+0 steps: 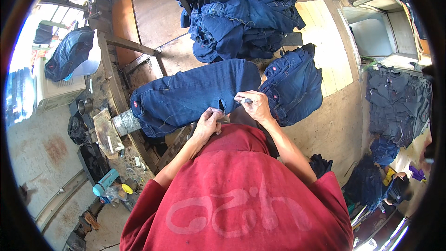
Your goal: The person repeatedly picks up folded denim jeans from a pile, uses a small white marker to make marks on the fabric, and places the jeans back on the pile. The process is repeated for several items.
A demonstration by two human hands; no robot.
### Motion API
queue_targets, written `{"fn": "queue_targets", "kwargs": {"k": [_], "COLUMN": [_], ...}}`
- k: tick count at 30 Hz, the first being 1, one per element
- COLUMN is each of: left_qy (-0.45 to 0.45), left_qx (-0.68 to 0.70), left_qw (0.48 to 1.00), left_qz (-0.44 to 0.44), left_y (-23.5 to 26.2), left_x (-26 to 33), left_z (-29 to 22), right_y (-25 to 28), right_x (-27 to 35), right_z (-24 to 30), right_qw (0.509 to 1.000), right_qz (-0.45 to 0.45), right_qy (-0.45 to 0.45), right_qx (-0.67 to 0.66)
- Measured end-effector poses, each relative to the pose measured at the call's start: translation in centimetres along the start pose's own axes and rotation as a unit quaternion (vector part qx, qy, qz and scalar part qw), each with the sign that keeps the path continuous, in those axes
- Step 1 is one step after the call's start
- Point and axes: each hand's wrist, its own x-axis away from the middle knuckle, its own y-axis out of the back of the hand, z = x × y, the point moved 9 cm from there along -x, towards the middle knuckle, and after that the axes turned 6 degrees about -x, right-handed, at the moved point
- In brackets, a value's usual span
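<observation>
While pinched by the left hand (pixel 208 122), red-tagged jeans (pixel 186 95); right hand (pixel 254 106) gripping a tool (pixel 246 100).

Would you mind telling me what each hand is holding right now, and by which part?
The left hand pinches the jeans at the edge of a slit in the leg. The right hand grips a small dark tool by its handle.
</observation>
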Motion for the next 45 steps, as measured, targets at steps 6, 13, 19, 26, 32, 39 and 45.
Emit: {"fn": "queue_targets", "kwargs": {"k": [6, 13, 19, 26, 32, 39, 45], "left_qy": [0.031, -0.063, -0.061, -0.217, -0.226, -0.272, -0.435], "left_qx": [0.065, -0.132, -0.144, -0.330, -0.300, -0.278, -0.494], "left_qw": [0.997, 0.979, 0.984, 0.917, 0.927, 0.921, 0.747], "left_qz": [-0.009, -0.144, -0.087, -0.051, -0.001, 0.012, -0.093], "left_y": [0.8, 2.8, 3.2, 1.2, 0.1, -0.5, -0.4], "left_x": [-0.1, 1.1, 2.8, 5.4, 4.3, 4.8, 1.3], "left_z": [0.6, -1.4, -1.5, -5.1, -5.8, -6.9, -13.8], "right_y": [-0.4, 0.1, 0.0, 0.5, -2.2, -4.8, -0.8], "right_x": [0.5, 0.5, 0.2, 0.6, 1.9, 4.4, 4.4], "right_z": [-1.0, -1.6, -1.4, 1.7, 4.3, 4.7, 1.6], "right_qw": [1.000, 0.998, 0.996, 0.991, 0.989, 0.959, 0.968], "right_qz": [-0.011, -0.037, -0.032, -0.024, 0.056, 0.180, 0.102], "right_qy": [-0.024, -0.027, -0.065, -0.120, -0.076, -0.015, -0.171], "right_qx": [-0.015, -0.030, -0.052, 0.058, 0.112, 0.220, 0.150]}}
